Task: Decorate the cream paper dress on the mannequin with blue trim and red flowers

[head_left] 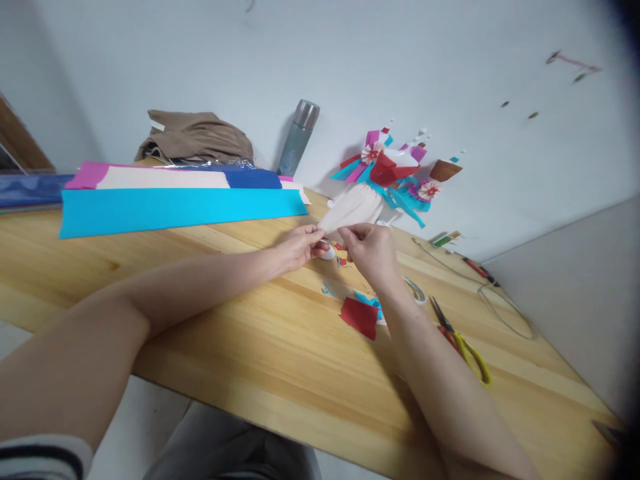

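My left hand (304, 247) is closed in a pinch, fingertips curled, at the middle of the table. Close beside it my right hand (370, 247) pinches too, thumb against forefinger. Whatever lies between the fingertips is too small to make out. A small white rounded object (327, 254) shows just under the left fingers. Below the hands are small red and orange scraps (343, 262), blue paper bits (327, 289) and a red paper piece (361, 318). Right behind them stands a paper figure with a pale skirt (353, 210) and a red and blue top.
Long coloured paper sheets, blue in front (185, 210), lie at left. Behind are brown cloth (200, 137) and a grey flask (299, 137). At right lie a tape roll (415, 291), yellow-handled scissors (470, 357) and a cable (500, 310). Another paper figure (425, 190) leans by the wall.
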`<state>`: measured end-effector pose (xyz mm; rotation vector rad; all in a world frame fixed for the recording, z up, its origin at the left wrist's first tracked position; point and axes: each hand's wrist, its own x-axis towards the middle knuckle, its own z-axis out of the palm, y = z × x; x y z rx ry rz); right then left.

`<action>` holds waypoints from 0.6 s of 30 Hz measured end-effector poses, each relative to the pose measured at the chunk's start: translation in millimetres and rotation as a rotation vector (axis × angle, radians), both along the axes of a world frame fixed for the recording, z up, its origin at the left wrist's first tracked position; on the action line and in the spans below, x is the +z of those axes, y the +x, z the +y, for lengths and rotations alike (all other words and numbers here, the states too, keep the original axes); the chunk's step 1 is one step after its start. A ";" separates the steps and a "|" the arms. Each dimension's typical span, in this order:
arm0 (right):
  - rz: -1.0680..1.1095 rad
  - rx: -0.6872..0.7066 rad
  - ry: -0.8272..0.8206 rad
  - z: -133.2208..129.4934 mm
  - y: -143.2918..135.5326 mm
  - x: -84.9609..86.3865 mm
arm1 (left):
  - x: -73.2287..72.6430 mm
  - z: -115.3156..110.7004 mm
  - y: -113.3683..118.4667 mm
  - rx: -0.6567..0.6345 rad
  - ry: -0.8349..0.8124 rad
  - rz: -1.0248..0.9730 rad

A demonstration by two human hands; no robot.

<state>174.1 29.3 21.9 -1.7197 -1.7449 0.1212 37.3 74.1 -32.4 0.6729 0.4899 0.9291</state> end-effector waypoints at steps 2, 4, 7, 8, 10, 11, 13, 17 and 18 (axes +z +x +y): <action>-0.022 0.002 0.013 -1.5 -0.5 -1.0 | 2.2 -2.0 0.3 0.005 0.004 0.012; -0.034 0.003 0.021 -2.6 -1.3 -2.4 | 3.3 -3.5 0.6 0.013 0.010 0.018; -0.054 -0.003 0.030 -4.8 -3.0 -3.4 | 2.0 -3.8 1.2 0.020 0.012 0.018; -0.062 -0.004 0.034 -5.8 -3.5 -3.2 | 1.0 -3.3 1.4 0.018 0.014 0.013; -0.070 -0.012 0.048 -7.7 -3.6 -1.8 | -1.1 -1.8 1.6 0.014 0.017 0.007; -0.070 -0.021 0.058 -8.6 -3.2 -0.6 | -1.9 -1.2 1.6 0.018 0.014 0.008; -0.061 -0.042 0.078 -10.1 -1.5 2.0 | -2.5 -0.3 1.2 0.033 0.008 0.013; 0.010 0.013 0.037 -12.1 0.5 5.4 | -1.3 -1.2 0.9 0.027 0.005 -0.001; 0.031 0.046 0.002 -12.4 -0.1 5.3 | -1.2 -1.6 1.1 0.016 0.008 -0.009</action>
